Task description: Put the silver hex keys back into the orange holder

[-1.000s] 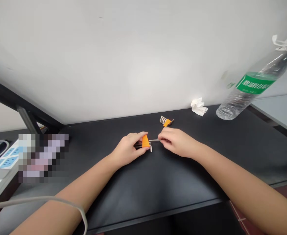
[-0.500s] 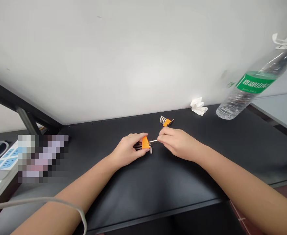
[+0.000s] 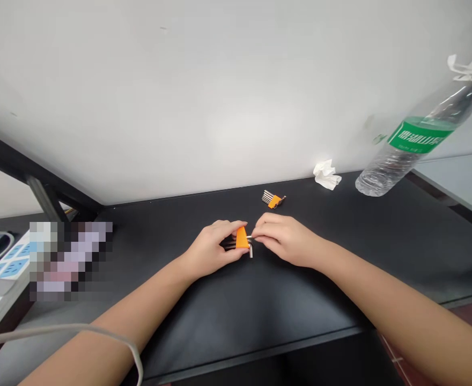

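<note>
Between the thumb and fingers of my left hand (image 3: pixel 214 247) is an orange holder (image 3: pixel 242 237) with metal hex keys through it. One bent key end (image 3: pixel 251 250) sticks out at the holder's lower right. My right hand (image 3: pixel 278 236) pinches another metal key (image 3: pixel 249 237) close against the holder's right side; its far end is hidden by the fingers. Behind my right hand, a second orange holder (image 3: pixel 275 201) full of hex keys lies on the black table (image 3: pixel 236 311).
A crumpled white tissue (image 3: pixel 326 175) and a clear plastic bottle (image 3: pixel 417 136) with a green label stand at the back right. A power strip (image 3: pixel 14 262) and a blurred-out item (image 3: pixel 73 257) are on the left. A pale cable (image 3: pixel 99 328) crosses over my left forearm.
My right hand has moved left, closer to the holder, and less of the key shows between them. The holder in my left hand has shifted slightly right and down.
</note>
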Action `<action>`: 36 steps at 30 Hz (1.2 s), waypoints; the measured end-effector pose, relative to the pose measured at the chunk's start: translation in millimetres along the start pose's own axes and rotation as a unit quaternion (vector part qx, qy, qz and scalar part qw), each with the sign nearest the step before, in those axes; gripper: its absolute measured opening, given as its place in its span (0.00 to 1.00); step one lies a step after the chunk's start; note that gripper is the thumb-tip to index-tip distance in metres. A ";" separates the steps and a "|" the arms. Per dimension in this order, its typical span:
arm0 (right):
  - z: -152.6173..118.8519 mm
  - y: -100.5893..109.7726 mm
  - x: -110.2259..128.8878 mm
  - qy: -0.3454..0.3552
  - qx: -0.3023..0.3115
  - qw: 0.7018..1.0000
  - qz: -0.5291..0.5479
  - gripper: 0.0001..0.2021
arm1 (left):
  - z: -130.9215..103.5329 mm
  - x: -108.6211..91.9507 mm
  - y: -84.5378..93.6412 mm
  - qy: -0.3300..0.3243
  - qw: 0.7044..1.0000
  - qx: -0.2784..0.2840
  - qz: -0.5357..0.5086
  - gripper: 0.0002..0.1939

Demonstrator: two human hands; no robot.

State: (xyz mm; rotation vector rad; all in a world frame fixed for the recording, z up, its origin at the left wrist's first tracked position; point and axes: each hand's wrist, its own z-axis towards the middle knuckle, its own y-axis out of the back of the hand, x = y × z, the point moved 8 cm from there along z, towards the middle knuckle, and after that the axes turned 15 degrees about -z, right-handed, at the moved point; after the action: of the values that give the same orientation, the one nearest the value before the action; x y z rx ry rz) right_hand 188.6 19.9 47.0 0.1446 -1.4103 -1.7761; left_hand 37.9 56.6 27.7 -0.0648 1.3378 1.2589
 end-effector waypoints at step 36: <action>-6.8 -14.7 -55.0 -0.132 0.176 0.943 -0.249 0.07 | 0.0 16.6 -2.0 0.017 0.999 0.028 0.042 0.25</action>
State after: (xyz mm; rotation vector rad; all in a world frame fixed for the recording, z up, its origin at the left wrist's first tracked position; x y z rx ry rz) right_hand 219.7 51.4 10.6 0.5088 -2.0185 -1.9744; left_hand 34.9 66.2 14.3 0.0091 1.4165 1.2949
